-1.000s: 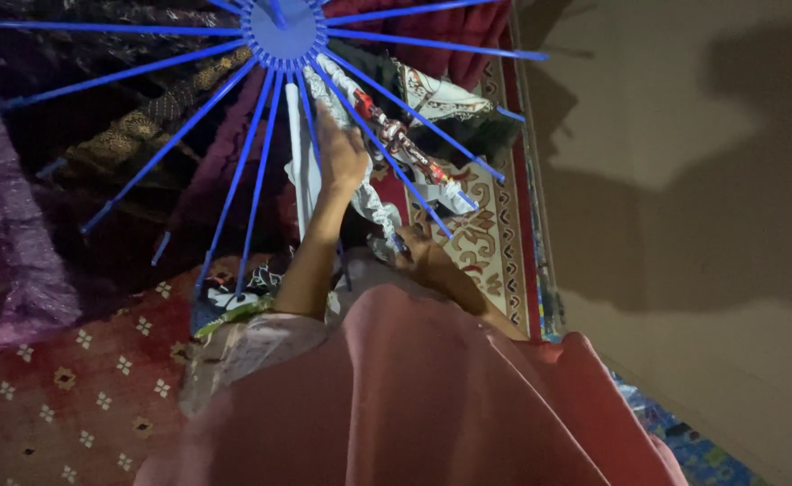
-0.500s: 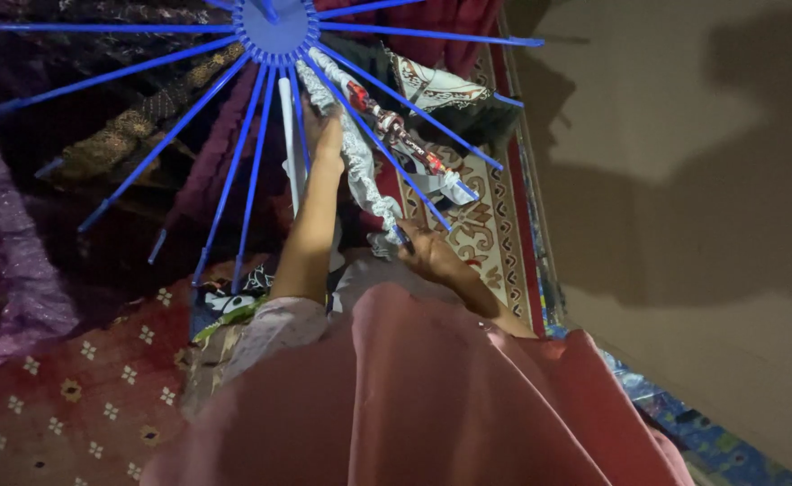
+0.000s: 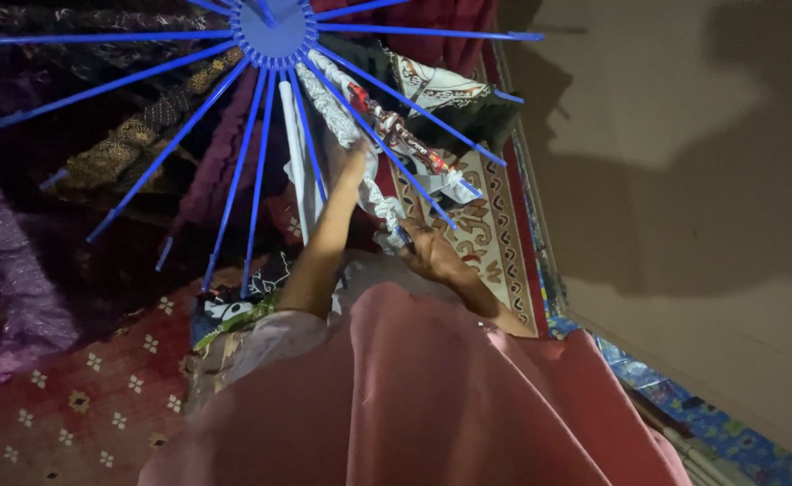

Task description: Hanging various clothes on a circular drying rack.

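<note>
A blue round drying rack (image 3: 274,31) with many thin spokes hangs in front of me. A white patterned cloth (image 3: 337,112) lies along one spoke. My left hand (image 3: 353,162) reaches up and grips this cloth partway down the spoke. My right hand (image 3: 425,250) holds the tip of the same spoke, where the cloth's lower end bunches. A red and black patterned cloth (image 3: 394,130) is draped on the neighbouring spoke to the right. My pink garment (image 3: 414,396) fills the bottom of the view.
Dark brocade fabrics (image 3: 135,135) hang on the left spokes. A red floral carpet (image 3: 81,396) lies at lower left, a red and cream patterned rug (image 3: 490,234) runs beside a beige wall (image 3: 684,162). A blue printed mat (image 3: 738,441) shows at lower right.
My left hand has slid down the spoke along the white cloth, away from the hub. My right hand has stayed at the spoke's tip.
</note>
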